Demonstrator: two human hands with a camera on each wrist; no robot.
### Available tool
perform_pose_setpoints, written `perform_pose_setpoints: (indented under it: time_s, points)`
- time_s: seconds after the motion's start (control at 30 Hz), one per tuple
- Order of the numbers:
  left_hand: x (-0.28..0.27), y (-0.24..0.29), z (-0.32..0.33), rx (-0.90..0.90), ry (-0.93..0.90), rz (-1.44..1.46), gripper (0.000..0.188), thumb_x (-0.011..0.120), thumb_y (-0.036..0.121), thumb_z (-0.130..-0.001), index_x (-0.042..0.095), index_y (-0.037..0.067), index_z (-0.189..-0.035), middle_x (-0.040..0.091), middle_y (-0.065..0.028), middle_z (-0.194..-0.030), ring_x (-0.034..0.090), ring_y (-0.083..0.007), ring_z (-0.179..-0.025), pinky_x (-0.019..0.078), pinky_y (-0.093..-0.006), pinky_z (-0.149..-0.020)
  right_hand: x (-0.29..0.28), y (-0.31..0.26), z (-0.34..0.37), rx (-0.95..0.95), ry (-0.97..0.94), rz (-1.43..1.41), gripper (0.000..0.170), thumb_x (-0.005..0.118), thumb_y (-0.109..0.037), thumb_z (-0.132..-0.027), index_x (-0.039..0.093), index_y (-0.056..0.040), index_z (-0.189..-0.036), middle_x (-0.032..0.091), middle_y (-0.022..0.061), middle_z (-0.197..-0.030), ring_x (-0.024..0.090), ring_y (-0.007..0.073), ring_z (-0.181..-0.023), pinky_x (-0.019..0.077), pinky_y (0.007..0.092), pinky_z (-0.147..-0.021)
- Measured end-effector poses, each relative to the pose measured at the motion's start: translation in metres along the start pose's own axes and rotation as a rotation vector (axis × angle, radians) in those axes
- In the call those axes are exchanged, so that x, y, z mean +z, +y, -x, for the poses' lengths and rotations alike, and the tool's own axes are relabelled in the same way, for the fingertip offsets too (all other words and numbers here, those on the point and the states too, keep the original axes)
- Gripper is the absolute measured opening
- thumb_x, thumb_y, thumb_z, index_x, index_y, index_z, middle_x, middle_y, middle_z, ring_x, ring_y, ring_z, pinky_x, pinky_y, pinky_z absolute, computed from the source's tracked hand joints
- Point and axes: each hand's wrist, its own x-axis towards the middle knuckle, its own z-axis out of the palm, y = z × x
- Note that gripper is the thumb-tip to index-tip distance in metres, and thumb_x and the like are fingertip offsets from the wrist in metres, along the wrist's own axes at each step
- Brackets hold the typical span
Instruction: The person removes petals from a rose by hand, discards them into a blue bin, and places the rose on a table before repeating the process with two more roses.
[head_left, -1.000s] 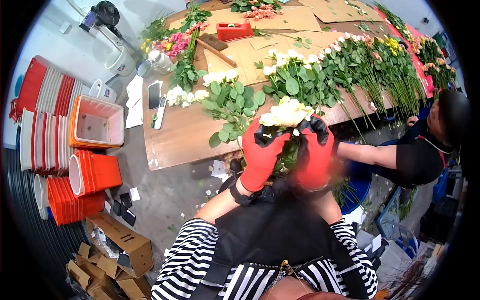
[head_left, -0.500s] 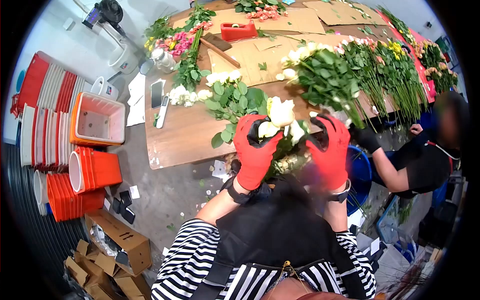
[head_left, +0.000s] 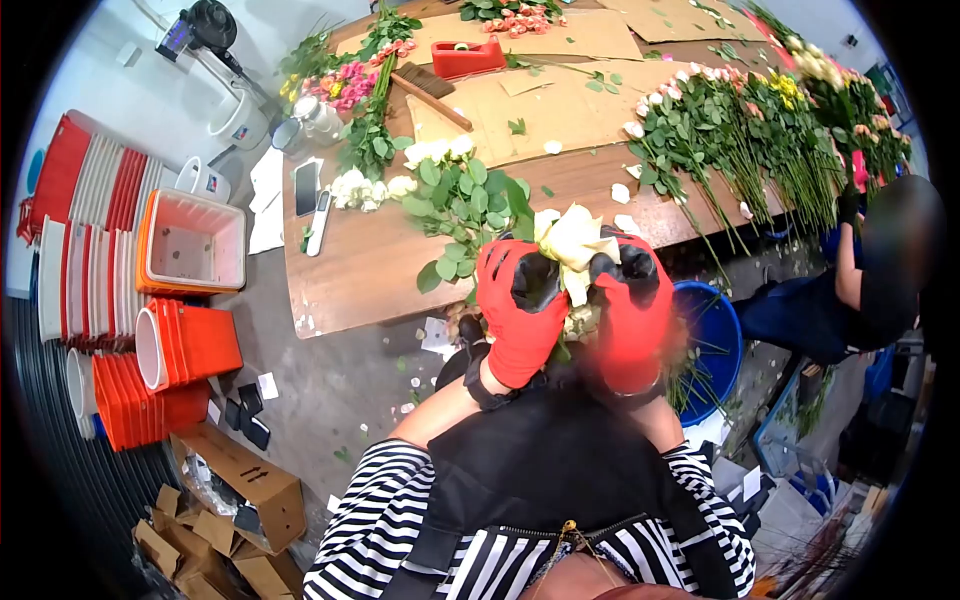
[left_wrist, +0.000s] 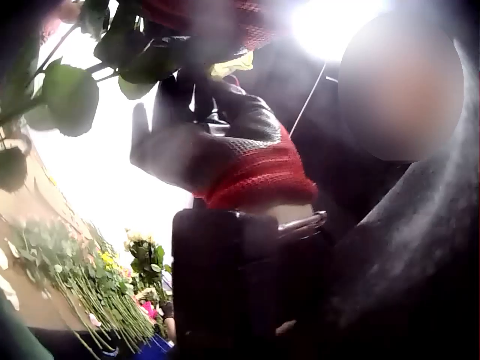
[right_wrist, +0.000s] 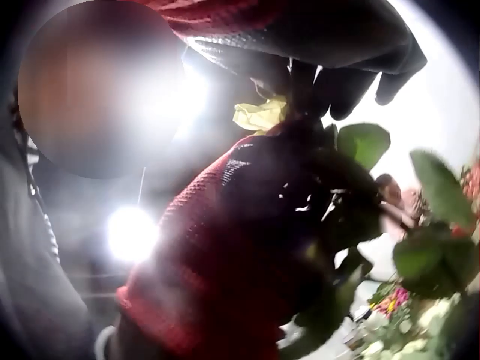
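Tabletop point(head_left: 365, 270) beyond — rose point(head_left: 572, 240) between hands point(head_left: 520, 315) point(head_left: 634, 318)

A red tape dispenser point(head_left: 468, 62), a wooden-handled brush point(head_left: 434, 97) and a phone point(head_left: 307, 190) are lying on the desk point(head_left: 350, 290), while stacked orange buckets point(head_left: 205, 345) are resting near a cardboard box point(head_left: 245, 487).
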Motion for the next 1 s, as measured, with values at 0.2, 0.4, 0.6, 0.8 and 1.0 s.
perform_pose_setpoints:
  time_s: [0.2,0.4,0.6,0.8,1.0]
  points:
    - [-0.006,0.008,-0.01,-0.371,0.036,0.401,0.035,0.077,0.002,-0.069,0.062,0.001,-0.1,0.064,-0.0059,-0.088,0.058,-0.0154,-0.08,0.0479,-0.029,-0.074,-0.021,0.047,-0.006,0.176,0.09,-0.523,0.033,0.058,0.002,-0.088,0.056,0.0022,-0.121,0.063,0.008,-0.114,0.06,0.0161,-0.102,0.0459,0.0275,-0.093]
    - [-0.026,-0.013,-0.038,-0.526,0.077,0.704,0.026,0.065,0.005,-0.084,0.063,0.0,-0.11,0.066,-0.0014,-0.098,0.061,-0.0115,-0.086,0.0472,-0.0254,-0.077,-0.062,0.071,0.003,0.068,-0.299,0.159,0.074,0.064,-0.006,-0.081,0.031,-0.0001,-0.147,0.037,0.0165,-0.149,0.033,0.0265,-0.14,0.0245,0.0374,-0.116]
    - [-0.047,-0.049,-0.086,-0.411,0.292,0.901,0.027,0.06,0.014,-0.093,0.062,0.004,-0.117,0.065,-0.0035,-0.102,0.063,-0.0138,-0.089,0.0494,-0.0264,-0.078,-0.086,0.125,0.056,0.331,-0.76,0.187,0.075,0.075,-0.017,-0.08,0.04,-0.0006,-0.144,0.049,0.0151,-0.143,0.045,0.0242,-0.134,0.0342,0.0357,-0.11]
    - [-0.053,-0.115,-0.086,-0.519,-0.047,0.677,0.039,0.066,0.008,-0.087,0.059,-0.002,-0.125,0.064,-0.0047,-0.103,0.059,-0.015,-0.1,0.046,-0.0259,-0.088,-0.114,0.14,0.033,0.326,-0.159,0.184,0.038,0.068,-0.004,-0.082,0.064,0.0009,-0.119,0.069,0.004,-0.101,0.061,0.0119,-0.089,0.0491,0.0275,-0.08]
    - [-0.039,-0.216,0.004,-0.742,-0.216,0.378,0.036,0.069,0.005,-0.084,0.064,-0.001,-0.118,0.068,-0.005,-0.099,0.06,-0.011,-0.084,0.0482,-0.0242,-0.073,-0.141,0.247,-0.033,0.125,0.116,0.687,0.04,0.071,-0.018,-0.082,0.064,-0.0054,-0.119,0.068,0.0168,-0.103,0.063,0.0323,-0.097,0.0474,0.0408,-0.089]
